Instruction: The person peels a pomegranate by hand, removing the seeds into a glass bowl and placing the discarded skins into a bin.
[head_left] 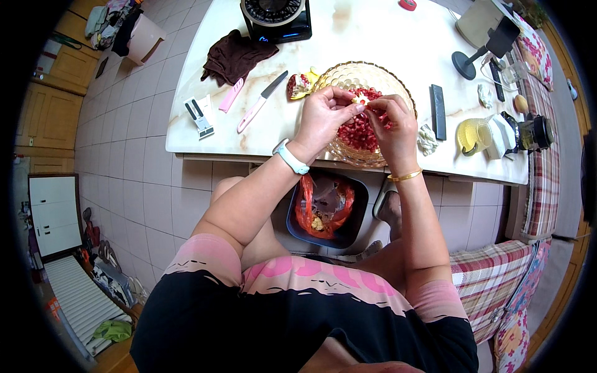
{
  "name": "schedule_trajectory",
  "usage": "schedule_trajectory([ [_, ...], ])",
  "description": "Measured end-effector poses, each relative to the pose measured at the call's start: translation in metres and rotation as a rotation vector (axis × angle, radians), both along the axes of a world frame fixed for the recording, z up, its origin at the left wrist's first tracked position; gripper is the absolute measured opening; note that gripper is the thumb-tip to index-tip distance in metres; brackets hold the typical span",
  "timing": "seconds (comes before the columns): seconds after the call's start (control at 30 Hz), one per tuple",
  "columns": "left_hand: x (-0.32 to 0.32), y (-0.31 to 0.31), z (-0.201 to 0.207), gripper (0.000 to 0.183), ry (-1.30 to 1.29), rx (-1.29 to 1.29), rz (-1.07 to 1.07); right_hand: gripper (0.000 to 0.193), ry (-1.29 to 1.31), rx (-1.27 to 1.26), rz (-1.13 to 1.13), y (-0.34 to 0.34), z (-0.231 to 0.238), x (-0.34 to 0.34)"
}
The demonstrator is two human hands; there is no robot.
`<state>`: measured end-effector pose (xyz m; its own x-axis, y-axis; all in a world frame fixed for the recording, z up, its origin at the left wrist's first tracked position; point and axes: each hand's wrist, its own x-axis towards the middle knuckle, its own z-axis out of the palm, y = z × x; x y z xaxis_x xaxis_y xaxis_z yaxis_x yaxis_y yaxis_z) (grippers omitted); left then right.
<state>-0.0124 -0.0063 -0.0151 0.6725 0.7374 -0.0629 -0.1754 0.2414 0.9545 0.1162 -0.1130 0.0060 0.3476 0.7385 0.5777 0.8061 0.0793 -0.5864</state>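
Observation:
Over an amber glass bowl (334, 73), my left hand (326, 115) and my right hand (396, 127) meet with fingers pinched on a small pomegranate piece (360, 99), pale with red bits. Fingers hide most of it. Loose red pomegranate seeds (359, 138) lie heaped in the bowl beneath. A larger pomegranate chunk (298, 86), seeds showing beside yellow rind, rests on the table left of the bowl. Farther left lies a knife (264, 99) with a pink handle, beside its pink sheath (231, 96).
Below the table edge stands a dark bin (354, 234) with a red bag. A brown cloth (236, 57), a black appliance (278, 22) and a phone stand (200, 118) are on the left. To the right are a black remote (438, 112), crumpled tissue (427, 140) and a yellow pitcher (467, 133).

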Motion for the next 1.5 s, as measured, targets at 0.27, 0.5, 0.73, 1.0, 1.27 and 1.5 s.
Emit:
schedule_trajectory([
  [0.27, -0.001, 0.002, 0.001, 0.021, 0.027, -0.039, -0.036, 0.019, -0.082, 0.054, 0.000, 0.000, -0.007, 0.000],
  [0.5, -0.002, 0.002, 0.001, 0.023, 0.018, -0.055, -0.040, 0.021, -0.077, 0.036, 0.033, 0.001, -0.003, -0.001],
  [0.73, -0.001, 0.002, 0.002, 0.025, -0.001, -0.062, -0.023, 0.016, 0.240, 0.016, 0.001, -0.002, -0.008, 0.005],
  [1.0, 0.000, 0.001, 0.000, 0.024, -0.031, 0.025, -0.009, 0.024, 0.020, 0.016, -0.024, 0.000, -0.001, 0.011],
  [1.27, 0.002, 0.000, -0.004, 0.021, -0.050, 0.081, -0.013, 0.021, 0.030, -0.038, 0.008, -0.001, -0.002, 0.002],
  [1.5, 0.002, -0.001, -0.003, 0.022, -0.053, 0.095, -0.004, 0.015, 0.017, -0.014, 0.017, -0.001, 0.006, -0.001],
])
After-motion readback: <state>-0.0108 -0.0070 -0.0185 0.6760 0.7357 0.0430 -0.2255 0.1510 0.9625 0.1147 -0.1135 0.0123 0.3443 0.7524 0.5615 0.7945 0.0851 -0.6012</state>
